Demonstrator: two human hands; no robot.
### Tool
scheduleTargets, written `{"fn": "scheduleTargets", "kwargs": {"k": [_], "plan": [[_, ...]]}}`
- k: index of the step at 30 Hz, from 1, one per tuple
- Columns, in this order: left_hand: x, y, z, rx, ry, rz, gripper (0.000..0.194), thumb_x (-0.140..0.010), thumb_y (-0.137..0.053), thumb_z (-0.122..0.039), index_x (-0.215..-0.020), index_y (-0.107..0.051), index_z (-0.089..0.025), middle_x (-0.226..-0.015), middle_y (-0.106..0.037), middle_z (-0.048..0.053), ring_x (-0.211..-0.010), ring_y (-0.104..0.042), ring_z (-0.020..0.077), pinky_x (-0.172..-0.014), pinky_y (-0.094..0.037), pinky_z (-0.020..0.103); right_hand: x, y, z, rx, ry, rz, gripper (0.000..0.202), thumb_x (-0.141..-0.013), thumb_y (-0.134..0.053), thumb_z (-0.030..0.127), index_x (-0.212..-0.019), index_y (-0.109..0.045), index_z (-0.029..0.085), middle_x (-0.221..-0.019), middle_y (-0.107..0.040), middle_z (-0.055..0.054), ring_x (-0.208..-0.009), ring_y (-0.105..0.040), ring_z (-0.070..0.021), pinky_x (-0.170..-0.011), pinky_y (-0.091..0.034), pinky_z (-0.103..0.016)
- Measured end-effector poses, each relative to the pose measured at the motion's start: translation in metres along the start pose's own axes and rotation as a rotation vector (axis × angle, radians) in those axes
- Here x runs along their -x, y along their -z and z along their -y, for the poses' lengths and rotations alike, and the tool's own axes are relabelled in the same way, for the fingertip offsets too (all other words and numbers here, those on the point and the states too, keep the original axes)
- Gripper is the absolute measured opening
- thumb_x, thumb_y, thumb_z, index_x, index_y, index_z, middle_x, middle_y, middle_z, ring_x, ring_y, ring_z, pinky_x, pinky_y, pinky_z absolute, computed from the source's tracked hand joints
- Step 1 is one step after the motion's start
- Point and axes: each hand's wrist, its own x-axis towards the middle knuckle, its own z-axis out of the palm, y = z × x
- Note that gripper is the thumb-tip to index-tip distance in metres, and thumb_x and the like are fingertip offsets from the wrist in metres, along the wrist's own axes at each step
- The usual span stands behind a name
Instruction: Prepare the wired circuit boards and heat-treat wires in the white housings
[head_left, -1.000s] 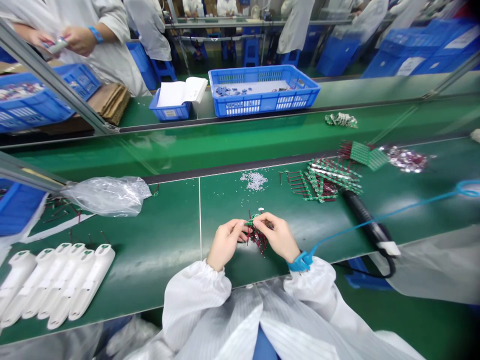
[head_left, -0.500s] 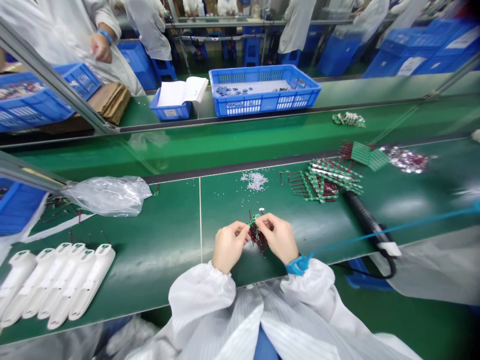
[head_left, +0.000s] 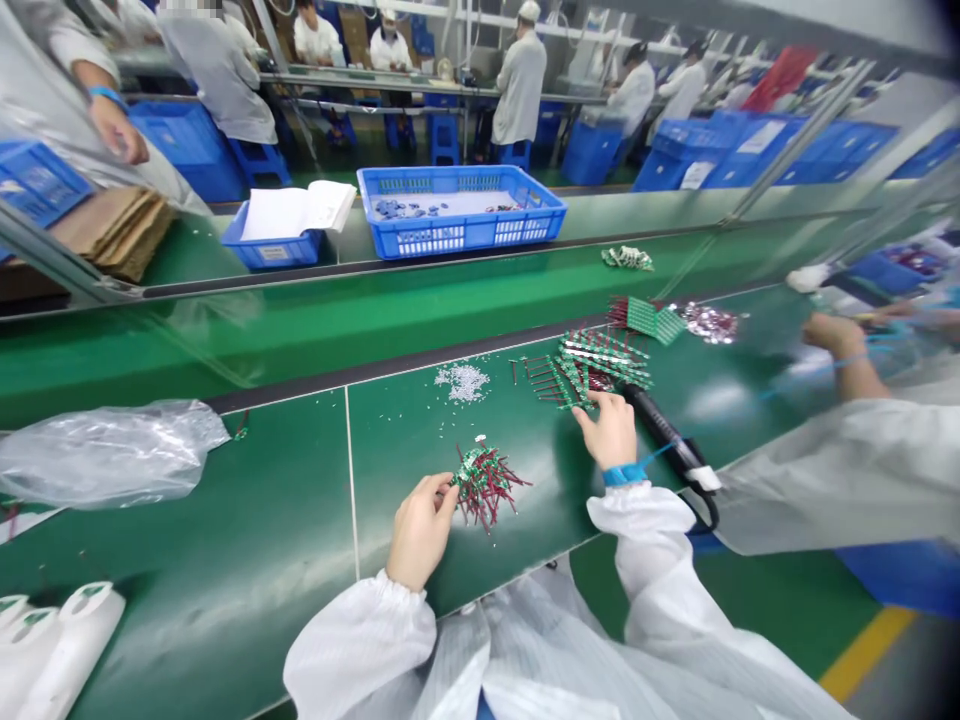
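Observation:
At the left edge of a loose pile of small green circuit boards with dark red wires (head_left: 487, 485), my left hand (head_left: 421, 525) has thumb and fingertips pinched together; what is between them is hidden. My right hand (head_left: 611, 432), with a blue wrist strap (head_left: 624, 474), reaches to the near edge of a stack of green circuit board strips (head_left: 604, 358). Its thumb and fingers are apart, and nothing shows held in them. Behind the pile lies a scatter of tiny pale pieces (head_left: 462, 382).
A black cylindrical tool (head_left: 664, 430) with a cable lies right of my right hand. White plastic housings (head_left: 75, 640) and a clear bag (head_left: 112, 450) are at left. Beyond the ledge stands a blue basket (head_left: 465, 230). A co-worker's hand (head_left: 836, 338) is at far right.
My right hand has left the pile and moved right to the board strips. My left hand stays beside the pile, now more exposed. The view has swung right.

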Motion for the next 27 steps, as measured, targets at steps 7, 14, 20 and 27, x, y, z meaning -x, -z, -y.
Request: {"fn": "scheduleTargets", "kwargs": {"k": [7,14,20,27], "plan": [[0.004,-0.012,-0.002,0.176,0.034,0.083,0.037,-0.082,-0.048,-0.043,-0.104,-0.063,-0.018,-0.082,-0.067,0.004,-0.068,-0.062,0.0176,-0.064,-0.049,0.029,-0.043,-0.011,-0.014,0.166,0.076,-0.054,0.031,-0.084,-0.055,0.036,-0.103,-0.063,0.012,-0.103,-0.06,-0.015,-0.097,-0.046,-0.0292,-0.087,-0.034,-0.039],[0.004,-0.007,0.003,0.21,0.075,0.056,0.045,-0.08,-0.048,-0.048,-0.107,-0.062,-0.015,-0.083,-0.067,0.007,-0.071,-0.063,0.0191,-0.059,-0.05,0.029,-0.048,-0.042,0.007,0.204,0.101,0.019,0.024,-0.08,-0.06,0.039,-0.087,-0.067,0.017,-0.095,-0.061,-0.014,-0.094,-0.045,-0.03,-0.076,-0.034,-0.04],[0.003,0.001,0.01,0.246,0.093,0.018,0.044,-0.077,-0.051,-0.05,-0.102,-0.064,-0.016,-0.08,-0.066,0.008,-0.074,-0.063,0.0212,-0.058,-0.05,0.029,-0.053,-0.043,0.008,0.177,0.051,-0.004,0.018,-0.08,-0.054,0.027,-0.07,-0.066,0.017,-0.092,-0.061,-0.014,-0.096,-0.043,-0.0307,-0.076,-0.033,-0.042],[-0.003,0.0,0.015,0.258,0.106,0.058,0.049,-0.077,-0.048,-0.055,-0.103,-0.062,-0.015,-0.081,-0.065,0.008,-0.075,-0.061,0.0211,-0.06,-0.048,0.03,-0.052,-0.042,0.008,0.102,0.078,0.007,0.01,-0.074,-0.064,0.026,-0.068,-0.066,0.018,-0.109,-0.06,-0.011,-0.11,-0.04,-0.03,-0.093,-0.029,-0.044]]}}
